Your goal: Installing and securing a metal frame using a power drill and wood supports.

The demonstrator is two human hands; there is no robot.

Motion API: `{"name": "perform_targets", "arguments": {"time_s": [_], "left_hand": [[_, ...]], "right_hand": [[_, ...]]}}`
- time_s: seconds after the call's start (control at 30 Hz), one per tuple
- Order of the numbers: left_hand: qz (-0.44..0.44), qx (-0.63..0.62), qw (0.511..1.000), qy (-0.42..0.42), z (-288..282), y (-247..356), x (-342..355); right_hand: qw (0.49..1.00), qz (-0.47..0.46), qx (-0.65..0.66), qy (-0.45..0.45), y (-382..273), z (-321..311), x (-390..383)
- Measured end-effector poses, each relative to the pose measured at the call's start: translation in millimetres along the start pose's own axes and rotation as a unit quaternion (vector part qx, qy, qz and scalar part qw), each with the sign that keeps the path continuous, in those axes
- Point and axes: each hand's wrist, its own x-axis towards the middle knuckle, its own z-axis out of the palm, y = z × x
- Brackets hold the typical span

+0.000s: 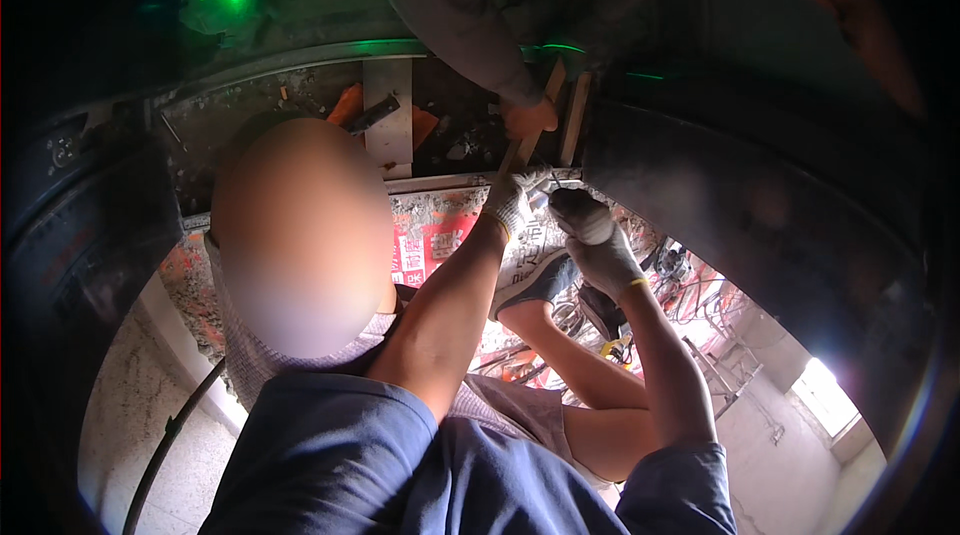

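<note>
My left hand point(510, 200), in a white knit glove, reaches up and closes around the lower end of a wooden strip point(524, 147). A second person's bare hand point(528, 117) holds the same strip higher up, coming from a grey sleeve point(455, 15). My right hand point(598, 235), in a glove with dark coated fingers, is curled into a fist right beside my left hand, touching it. What it grips is hidden. Both my forearms rise from blue sleeves point(330, 455) at the bottom edge.
A person in a grey knit top point(245, 360) is close in front at the left. A bare leg with a grey sneaker point(535, 275) hangs between my arms. A second wooden strip point(574, 120), a white plank point(388, 115), a dark curved wall point(760, 215) and a window point(825, 390) surround us.
</note>
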Motion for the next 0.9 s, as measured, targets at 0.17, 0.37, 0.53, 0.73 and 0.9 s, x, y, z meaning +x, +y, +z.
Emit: {"name": "perform_targets", "arguments": {"time_s": [0.17, 0.37, 0.53, 0.73, 0.9], "left_hand": [[0.043, -0.032, 0.998, 0.019, 12, 6, -11], [-0.042, -0.215, 0.976, 0.016, -15, 10, -4], [-0.046, -0.247, 0.968, -0.015, -18, 10, -4], [-0.012, -0.195, 0.981, 0.016, -11, 12, -11], [-0.025, -0.235, 0.972, 0.006, -9, 12, -11]], "right_hand": [[0.969, -0.201, -0.106, 0.096, 33, 18, 14], [0.985, -0.092, 0.110, 0.097, 15, 21, -37], [0.983, -0.070, 0.117, 0.125, 30, 30, -29], [0.985, -0.105, 0.084, 0.112, 17, 26, -21], [0.988, -0.065, 0.110, 0.082, 22, 24, -20]]}}
